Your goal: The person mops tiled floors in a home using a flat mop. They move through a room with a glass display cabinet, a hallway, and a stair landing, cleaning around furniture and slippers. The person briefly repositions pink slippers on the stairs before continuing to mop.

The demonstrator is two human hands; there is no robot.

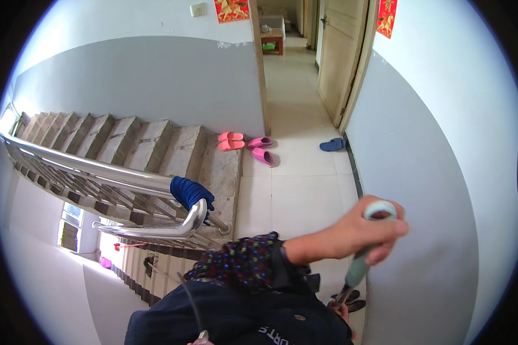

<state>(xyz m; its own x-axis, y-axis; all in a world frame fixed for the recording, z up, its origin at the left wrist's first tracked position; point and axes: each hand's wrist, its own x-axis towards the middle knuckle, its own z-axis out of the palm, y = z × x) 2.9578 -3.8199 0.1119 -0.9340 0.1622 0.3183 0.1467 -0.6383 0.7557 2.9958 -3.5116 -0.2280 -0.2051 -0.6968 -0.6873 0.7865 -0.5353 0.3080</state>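
Observation:
My left hand (pixel 356 233) reaches across to the right, closed around a mint-green handle (pixel 357 268) with a ring-shaped end. A thin metal shaft (pixel 343 294) runs down from this handle; its far end is hidden. Beside my dark jacket, my right hand (pixel 342 311) is partly covered, its fingers around the lower shaft. A dotted, dark sleeve cover (pixel 237 261) wraps my left forearm. At the bottom edge, a dark curved strip (pixel 192 302) ends in a small metal piece, too cropped to identify.
Concrete stairs (pixel 151 142) rise left behind a steel handrail (pixel 112 170) with blue cloth (pixel 190 192) on its end. Coral slippers (pixel 231 142), pink clogs (pixel 262 156) and a blue slipper (pixel 332 145) lie ahead near an open door (pixel 342 56). Black shoes (pixel 355 305) stand beside the right wall (pixel 414 181).

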